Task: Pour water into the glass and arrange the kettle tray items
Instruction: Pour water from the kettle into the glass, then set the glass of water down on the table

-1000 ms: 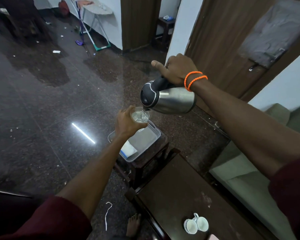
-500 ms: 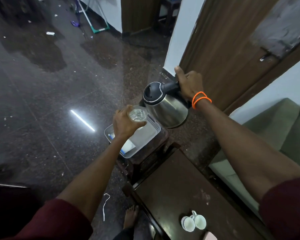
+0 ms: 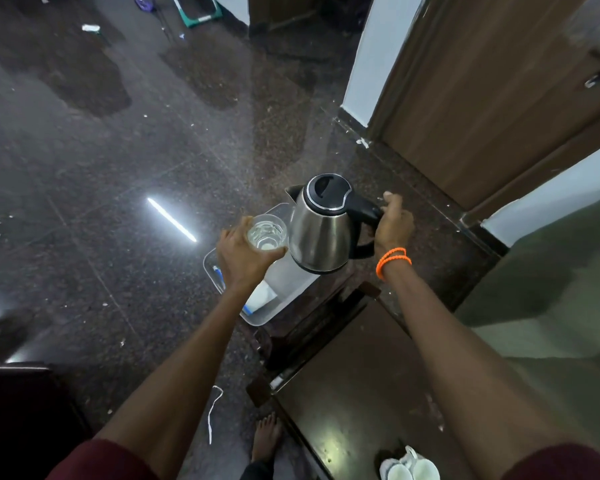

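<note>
The right hand (image 3: 394, 225), an orange band at its wrist, is wrapped tight around the black handle of the steel kettle (image 3: 321, 230), which now hangs upright, lid up and spout pointing away toward 11 o'clock. A second ago that kettle was tipped nearly flat, its spout over the glass and water running; half a second ago it was already swinging back. The pour, by that reading, is finished and the kettle is on its way down.

The left hand (image 3: 245, 256) curls its fingers and thumb around the clear glass (image 3: 267, 233), held at 9 o'clock of the kettle and just beside its body, rim up, water visible inside. How full it is cannot be judged from above.

Both are held above the pale plastic tray (image 3: 211, 268), which sits on a small dark stool (image 3: 329, 299). A white packet with a blue edge (image 3: 262, 299) lies at the tray's 6 o'clock end. Whether the kettle's base touches the tray cannot be told.

At 5 o'clock, on the dark wooden table (image 3: 354, 375), two white cups (image 3: 411, 469) sit near the near edge. What appears to remain is setting kettle and glass onto the tray and ordering its contents.
</note>
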